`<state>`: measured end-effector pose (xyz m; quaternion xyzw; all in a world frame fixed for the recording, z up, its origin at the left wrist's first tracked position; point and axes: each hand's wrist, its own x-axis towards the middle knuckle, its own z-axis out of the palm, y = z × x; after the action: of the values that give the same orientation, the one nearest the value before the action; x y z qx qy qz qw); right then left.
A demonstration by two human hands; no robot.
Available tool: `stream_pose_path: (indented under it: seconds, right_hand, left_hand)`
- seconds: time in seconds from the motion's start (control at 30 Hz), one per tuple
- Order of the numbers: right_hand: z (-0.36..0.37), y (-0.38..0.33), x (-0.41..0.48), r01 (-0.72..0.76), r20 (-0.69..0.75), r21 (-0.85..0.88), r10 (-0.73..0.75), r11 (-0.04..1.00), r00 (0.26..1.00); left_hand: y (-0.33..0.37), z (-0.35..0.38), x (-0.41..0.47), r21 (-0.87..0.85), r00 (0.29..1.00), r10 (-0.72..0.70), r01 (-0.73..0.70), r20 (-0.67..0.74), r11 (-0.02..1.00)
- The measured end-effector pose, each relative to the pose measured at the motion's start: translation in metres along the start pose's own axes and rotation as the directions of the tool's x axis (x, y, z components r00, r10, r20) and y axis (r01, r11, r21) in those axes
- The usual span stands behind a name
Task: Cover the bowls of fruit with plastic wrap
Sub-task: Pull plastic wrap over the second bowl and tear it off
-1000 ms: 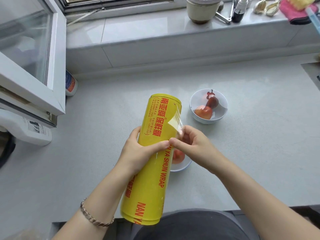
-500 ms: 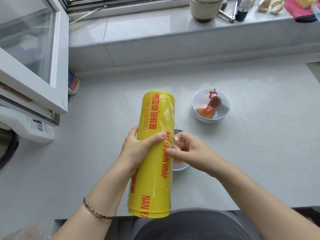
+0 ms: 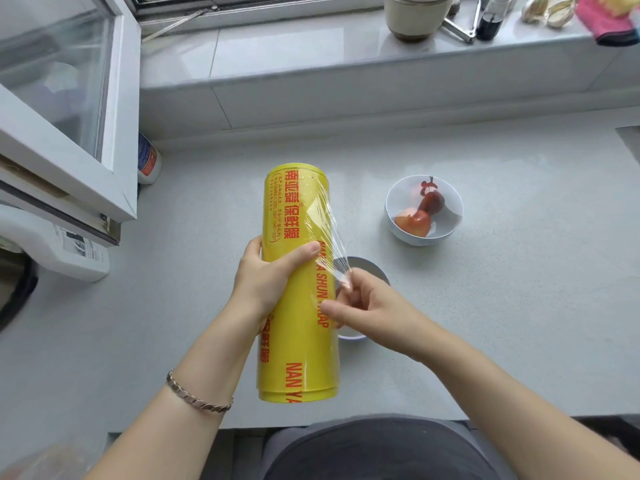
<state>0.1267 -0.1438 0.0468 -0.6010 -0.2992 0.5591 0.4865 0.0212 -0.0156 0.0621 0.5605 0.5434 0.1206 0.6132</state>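
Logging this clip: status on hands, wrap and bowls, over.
Left hand grips wrap roll. Right hand pinches film stretched off it. Near bowl mostly hidden behind roll and hand; far bowl apart.

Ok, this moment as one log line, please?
left hand grips yellow plastic-wrap roll | right hand pinches clear film | round white bowl holds red fruit

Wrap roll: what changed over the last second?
The right hand, pinching the film, has peeled it from a small lifted corner into a longer stretched strip off the wrap roll. The roll went from leaning to roughly straight in view. The left hand keeps gripping the roll; the far bowl and near bowl sit where they were.
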Motion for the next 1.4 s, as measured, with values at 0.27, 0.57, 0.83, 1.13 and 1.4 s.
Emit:
stream_pose_path:
  seconds: [0.27, 0.57, 0.83, 1.13, 1.4]
  right_hand:
    - [-0.007, 0.012, -0.006, 0.070, 0.017, -0.195, -0.068, 0.978, 0.998]
    - [0.004, 0.016, -0.004, 0.101, -0.050, -0.086, -0.105, 0.991, 0.993]
    - [-0.010, 0.017, -0.008, 0.058, 0.046, -0.173, -0.051, 0.983, 0.998]
    - [0.007, 0.027, -0.010, 0.227, -0.166, -0.063, -0.235, 0.972, 0.958]
    - [0.001, 0.032, -0.022, 0.101, -0.022, -0.216, -0.108, 0.971, 0.994]
  left_hand:
    - [0.000, 0.001, 0.007, -0.089, 0.998, -0.064, 0.065, 0.011, 0.994]
    - [0.002, 0.001, 0.015, -0.093, 0.997, -0.070, 0.068, -0.019, 0.993]
    - [0.000, 0.002, 0.021, -0.127, 0.993, -0.113, 0.110, -0.018, 0.986]
    - [0.004, -0.001, 0.026, -0.175, 0.983, -0.180, 0.170, -0.043, 0.970]
    - [-0.009, 0.007, 0.010, 0.381, 0.945, 0.169, -0.053, -0.279, 0.923]
